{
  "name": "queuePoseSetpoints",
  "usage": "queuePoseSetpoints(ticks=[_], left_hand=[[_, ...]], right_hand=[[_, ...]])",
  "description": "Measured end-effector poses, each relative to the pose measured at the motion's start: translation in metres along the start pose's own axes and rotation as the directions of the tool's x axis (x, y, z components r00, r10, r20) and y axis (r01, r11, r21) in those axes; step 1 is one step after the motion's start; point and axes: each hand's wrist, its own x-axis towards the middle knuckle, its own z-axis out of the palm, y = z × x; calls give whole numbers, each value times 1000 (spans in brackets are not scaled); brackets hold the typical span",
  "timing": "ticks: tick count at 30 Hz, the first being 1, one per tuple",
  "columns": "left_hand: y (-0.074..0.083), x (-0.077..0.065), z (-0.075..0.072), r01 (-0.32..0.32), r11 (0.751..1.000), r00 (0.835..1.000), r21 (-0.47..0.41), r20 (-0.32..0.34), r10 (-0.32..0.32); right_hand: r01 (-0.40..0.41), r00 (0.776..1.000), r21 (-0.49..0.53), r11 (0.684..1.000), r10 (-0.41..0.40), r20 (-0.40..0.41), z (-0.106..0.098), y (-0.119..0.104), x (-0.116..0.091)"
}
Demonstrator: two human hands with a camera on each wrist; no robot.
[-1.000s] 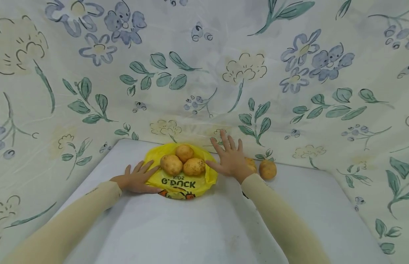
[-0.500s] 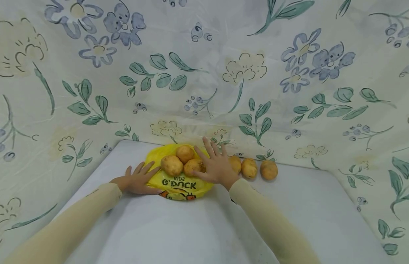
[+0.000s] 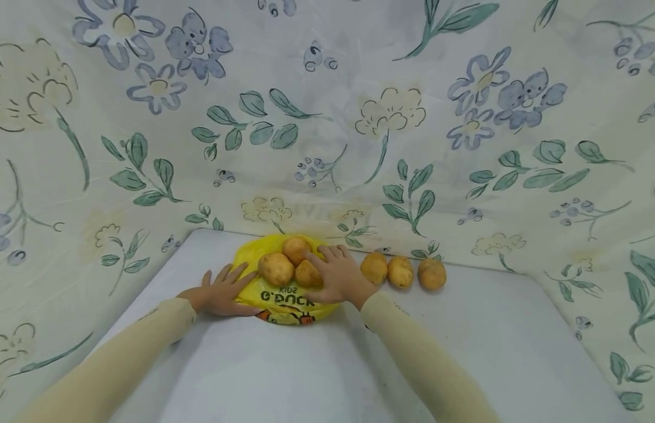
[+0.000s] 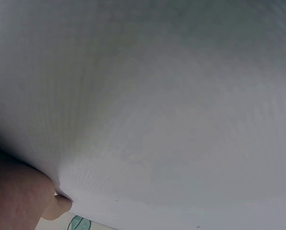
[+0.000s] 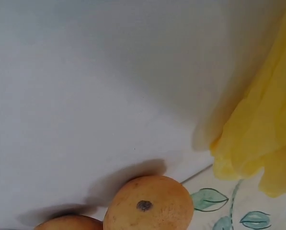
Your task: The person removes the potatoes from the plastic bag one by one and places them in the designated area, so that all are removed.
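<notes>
Three potatoes sit on a flattened yellow plastic bag (image 3: 285, 302) with black lettering in the head view: a left potato (image 3: 276, 269), a back potato (image 3: 296, 250) and a right potato (image 3: 308, 274). My left hand (image 3: 221, 292) lies on the bag's left edge, fingers spread and straight. From the right side, my right hand (image 3: 338, 277) grips the right potato, with thumb in front and fingers bent over it, covering part of it. In the left wrist view a bit of the left hand (image 4: 23, 199) shows at the lower left.
Three more potatoes stand in a row right of the bag: a near one (image 3: 374, 268), a middle one (image 3: 400, 271) and a far one (image 3: 432, 274). They rest on a white table (image 3: 491, 329). A floral cloth (image 3: 327, 147) hangs behind the table's back edge.
My right hand has moved left from beside the bag onto the right potato, and its spread fingers have bent around it. The row of potatoes is uncovered now. My left hand has stayed put.
</notes>
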Motion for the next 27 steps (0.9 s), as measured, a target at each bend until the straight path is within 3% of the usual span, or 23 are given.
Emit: queuePoseSetpoints(ticks=[4,12,27], left_hand=[[0,0,-4,4,1000,1000,5,-12,-4],[-2,1,0,11,1000,1000,18,-17,-10],[-2,0,3,10,1000,999,2,-36,-10]], right_hand=[[5,1000,-1,1000,-5,12,-1,2,5],[-51,995,124,991,40,90,8,-4,10],[-50,989,158,986,27,144,17,-6,9]])
